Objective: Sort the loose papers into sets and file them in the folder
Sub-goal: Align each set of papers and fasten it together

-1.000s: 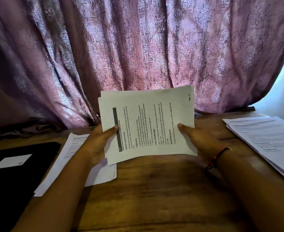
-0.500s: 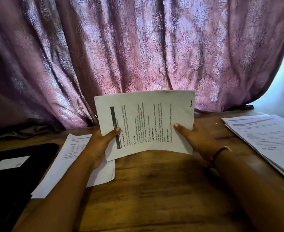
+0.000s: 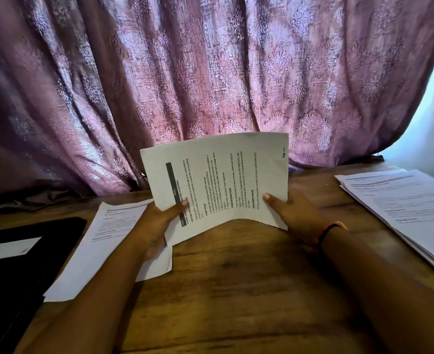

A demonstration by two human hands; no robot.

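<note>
A purple damask-patterned curtain [image 3: 210,72] hangs behind a brown wooden table [image 3: 236,290] where a person sorts printed pages. A flat black folder [image 3: 19,264] with a white label lies closed at the table's left edge, nothing yet filed in it as far as can be seen. A thick stack of white printed sheets [image 3: 402,213] sits well apart on the right, and a thinner lot of white sheets [image 3: 103,246] lies just beside the folder.

At centre, a small set of white typed pages [image 3: 223,175] stands on edge, turned sideways and bowed along its lower edge just above the wood. A second ago its sheets were fanned, with offset corners showing, and were held higher. Now the edges look flush, which suggests the set has been squared and is ready to lay down or file.

The left hand [image 3: 157,223] pinches the lower left corner, thumb in front. The right hand [image 3: 295,215] clasps the lower right, thumb on the print, a dark cord bracelet [image 3: 330,229] on its wrist.
</note>
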